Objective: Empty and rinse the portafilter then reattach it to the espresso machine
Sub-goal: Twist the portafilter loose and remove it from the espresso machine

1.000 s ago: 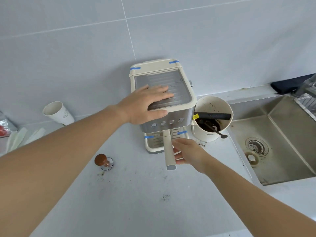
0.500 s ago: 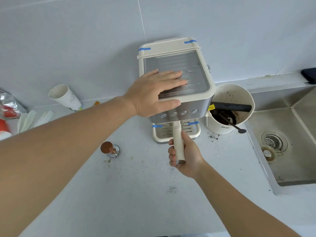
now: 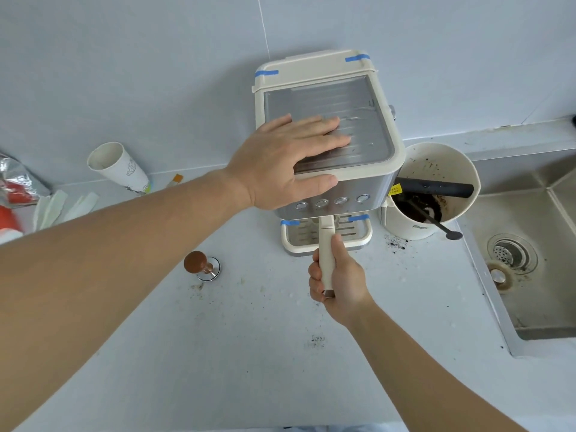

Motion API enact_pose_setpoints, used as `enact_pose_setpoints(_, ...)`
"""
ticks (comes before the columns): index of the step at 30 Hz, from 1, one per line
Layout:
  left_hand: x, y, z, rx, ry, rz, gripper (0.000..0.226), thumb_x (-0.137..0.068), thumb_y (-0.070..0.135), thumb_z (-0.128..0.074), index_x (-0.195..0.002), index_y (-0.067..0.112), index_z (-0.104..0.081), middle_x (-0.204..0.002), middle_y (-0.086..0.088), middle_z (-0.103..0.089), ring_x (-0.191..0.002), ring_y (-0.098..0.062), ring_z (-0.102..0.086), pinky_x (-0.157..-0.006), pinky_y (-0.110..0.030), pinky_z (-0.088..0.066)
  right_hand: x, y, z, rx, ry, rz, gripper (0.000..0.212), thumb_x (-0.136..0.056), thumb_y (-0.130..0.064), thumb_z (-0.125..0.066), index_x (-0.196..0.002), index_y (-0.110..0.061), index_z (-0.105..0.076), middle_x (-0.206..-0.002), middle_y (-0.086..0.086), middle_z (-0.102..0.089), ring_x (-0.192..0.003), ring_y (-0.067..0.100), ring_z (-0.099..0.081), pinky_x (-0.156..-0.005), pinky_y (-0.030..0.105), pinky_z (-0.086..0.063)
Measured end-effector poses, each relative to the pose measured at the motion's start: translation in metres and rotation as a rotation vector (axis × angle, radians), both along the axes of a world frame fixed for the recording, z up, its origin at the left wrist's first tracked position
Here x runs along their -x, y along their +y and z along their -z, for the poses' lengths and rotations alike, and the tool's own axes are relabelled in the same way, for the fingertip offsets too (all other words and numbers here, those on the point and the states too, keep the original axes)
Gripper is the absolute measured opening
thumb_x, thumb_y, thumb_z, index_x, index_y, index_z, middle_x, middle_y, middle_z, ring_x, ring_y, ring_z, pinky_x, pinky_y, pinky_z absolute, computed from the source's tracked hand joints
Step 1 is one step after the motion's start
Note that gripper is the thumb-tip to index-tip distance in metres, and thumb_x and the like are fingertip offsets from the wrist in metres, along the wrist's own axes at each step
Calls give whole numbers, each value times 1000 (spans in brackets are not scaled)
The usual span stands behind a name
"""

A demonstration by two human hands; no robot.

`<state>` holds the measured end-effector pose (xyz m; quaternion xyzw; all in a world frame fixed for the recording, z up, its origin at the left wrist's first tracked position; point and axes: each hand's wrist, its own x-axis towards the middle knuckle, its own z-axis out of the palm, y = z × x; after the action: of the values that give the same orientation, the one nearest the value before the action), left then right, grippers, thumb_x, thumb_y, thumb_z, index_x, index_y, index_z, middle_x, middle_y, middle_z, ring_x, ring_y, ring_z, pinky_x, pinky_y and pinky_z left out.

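A cream and steel espresso machine (image 3: 367,98) stands against the tiled wall. My left hand (image 3: 290,160) lies flat on its ribbed top, fingers straight and thumb along the front edge. The cream handle of the portafilter (image 3: 326,241) sticks out toward me from under the button row; its head is hidden beneath the machine. My right hand (image 3: 338,279) grips that handle near its end, fingers curled round it from the left.
A cream knock bin (image 3: 436,163) with coffee grounds, a black bar and a spoon stands right of the machine. The steel sink (image 3: 530,244) is farther right. A brown-knobbed tamper (image 3: 201,265) sits left; a paper cup (image 3: 117,168) and packets lie far left. Grounds speckle the counter.
My right hand went from reaching beside the handle to gripping it. My left hand stays on the machine top. The camera view shifted.
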<state>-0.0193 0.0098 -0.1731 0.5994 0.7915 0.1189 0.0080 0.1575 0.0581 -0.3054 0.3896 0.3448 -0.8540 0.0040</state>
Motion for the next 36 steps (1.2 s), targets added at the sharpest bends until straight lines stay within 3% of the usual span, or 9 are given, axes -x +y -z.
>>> enact_pose_setpoints(16, -2, 0, -1, 18, 11, -6, 63, -87, 64, -35, -146, 42, -34, -159, 13, -26, -147, -8, -20, -119, -38, -10, 1, -7, 1, -76, 29, 50, 50, -100, -51, -38, -79, -8, -52, -58, 4, -47, -42, 16, -36, -40, 23, -28)
enact_pose_setpoints(22, -1, 1, -1, 32, 13, 0, 62, -88, 64, -36, -146, 42, -33, -160, 13, -25, -147, -7, -19, -120, -38, -10, 31, -47, -3, 22, 59, 208, 43, -100, -48, -36, -82, -10, -47, -59, 5, -46, -43, 18, -39, -44, 24, -31)
enact_pose_setpoints(27, 1, 0, 0, 20, 8, 12, 63, -87, 65, -35, -146, 42, -34, -159, 14, -27, -147, -6, -20, -119, -38, -11, 37, -56, 2, -23, 166, 201, 22, -95, -29, -47, -103, -9, -52, -66, 9, -48, -47, 21, -47, -49, 30, -39)
enact_pose_setpoints(31, 2, 0, 0, -2, 5, 12, 62, -86, 65, -37, -144, 43, -36, -158, 15, -28, -146, -5, -22, -119, -37, -11, 34, -57, 8, -79, 219, 111, 26, -95, -10, -52, -121, -12, -53, -72, 11, -53, -58, 25, -57, -53, 34, -49)
enact_pose_setpoints(36, 2, 0, 1, -18, -3, 14, 64, -85, 66, -36, -144, 43, -38, -158, 14, -30, -146, -6, -23, -119, -37, -12, 42, -55, 5, -138, 221, 66, 10, -94, -9, -61, -104, -9, -58, -82, 12, -60, -76, 26, -59, -63, 38, -55)
